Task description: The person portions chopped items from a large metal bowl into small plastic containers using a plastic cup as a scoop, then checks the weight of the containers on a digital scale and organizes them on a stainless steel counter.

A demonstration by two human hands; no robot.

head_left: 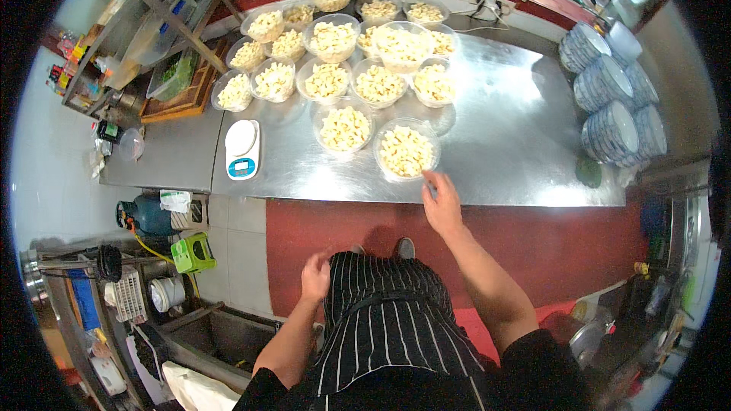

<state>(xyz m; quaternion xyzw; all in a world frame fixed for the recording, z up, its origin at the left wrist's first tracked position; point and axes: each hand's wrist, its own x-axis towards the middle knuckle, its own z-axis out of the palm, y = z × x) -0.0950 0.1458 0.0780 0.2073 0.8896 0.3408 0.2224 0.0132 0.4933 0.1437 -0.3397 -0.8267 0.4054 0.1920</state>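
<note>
As right hand [442, 205] reaches nearest bowl [406, 151] | grip loosely open, fingertips at rim | left hand [315, 275] empty, half-curled

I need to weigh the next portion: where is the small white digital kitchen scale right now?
In the head view, the white digital kitchen scale sits at the steel counter's front-left corner, left of the nearest clear plastic bowls of pale food chunks.

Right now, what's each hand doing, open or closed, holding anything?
Left hand: loosely curled near the apron, nothing visibly held.
Right hand: open, fingertips at the nearest bowl, holding nothing.
</note>
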